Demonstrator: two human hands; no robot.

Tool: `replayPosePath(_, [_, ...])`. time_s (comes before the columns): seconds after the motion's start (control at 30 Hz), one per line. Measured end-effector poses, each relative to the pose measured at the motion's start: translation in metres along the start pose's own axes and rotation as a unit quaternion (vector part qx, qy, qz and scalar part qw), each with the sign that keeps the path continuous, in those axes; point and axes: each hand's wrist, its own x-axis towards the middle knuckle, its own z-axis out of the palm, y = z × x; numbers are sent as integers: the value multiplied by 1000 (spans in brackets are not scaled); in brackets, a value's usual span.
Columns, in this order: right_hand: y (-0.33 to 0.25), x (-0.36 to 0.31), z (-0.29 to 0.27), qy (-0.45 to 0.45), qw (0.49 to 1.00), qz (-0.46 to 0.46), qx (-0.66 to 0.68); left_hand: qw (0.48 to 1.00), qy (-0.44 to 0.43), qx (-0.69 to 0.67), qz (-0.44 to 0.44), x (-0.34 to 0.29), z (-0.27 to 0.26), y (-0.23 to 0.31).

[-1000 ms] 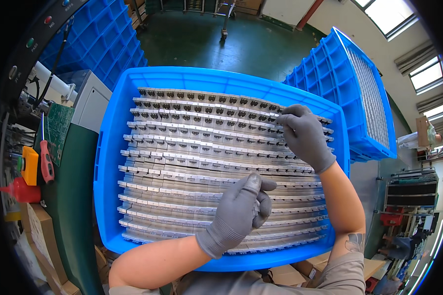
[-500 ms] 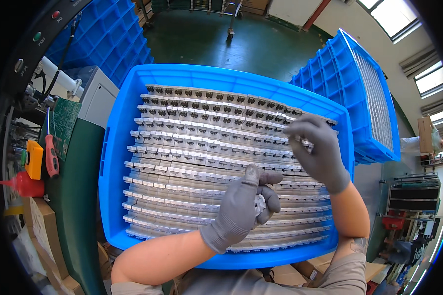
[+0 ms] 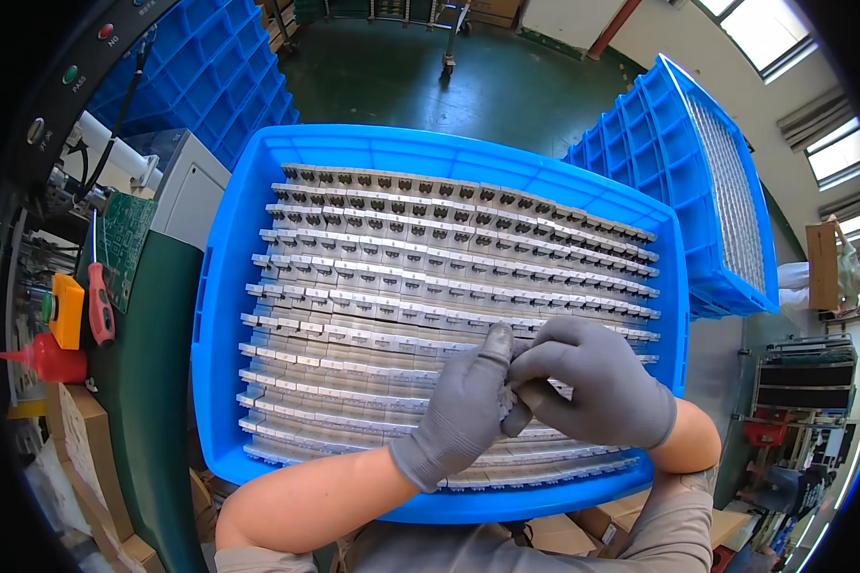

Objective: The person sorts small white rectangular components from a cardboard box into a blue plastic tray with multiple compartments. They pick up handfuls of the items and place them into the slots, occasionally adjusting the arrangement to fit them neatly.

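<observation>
My left hand (image 3: pixel 459 406), in a grey glove, is closed around small silvery pieces (image 3: pixel 505 399) that show a little between its fingers; their kind is hard to make out. My right hand (image 3: pixel 592 382), gloved the same way, meets the left one with thumb and forefinger pinched together. Whatever the pinch holds is hidden. Both hands are above a large blue plastic crate (image 3: pixel 198 382) filled with tight rows of small silver metal parts (image 3: pixel 354 334). Dark pieces (image 3: pixel 387 181) show on the parts in the far rows.
Another blue crate (image 3: pixel 631 143) with similar parts stands tilted in view at the right. Stacked blue crates (image 3: pixel 201 76) are at the far left. On the green bench (image 3: pixel 153 411) lie a red-handled screwdriver (image 3: pixel 100 306), a red bottle (image 3: pixel 53 358) and a yellow button box (image 3: pixel 65 310).
My right hand has come down and left from over the crate's right side to meet my left hand, its fingers now pinched. The left hand has barely shifted.
</observation>
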Motion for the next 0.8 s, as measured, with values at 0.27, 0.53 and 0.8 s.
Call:
replayPosePath(0.27, [24,-1,-5,46,985,40,163,998,-8,-55,-1,-3,1,8])
replayPosePath(0.53, [34,0,-1,58,973,58,215,997,13,-74,10,-4,3,5])
replayPosePath(0.8, [32,4,-15,61,997,-10,-51,999,16,-33,26,-1,2,-4])
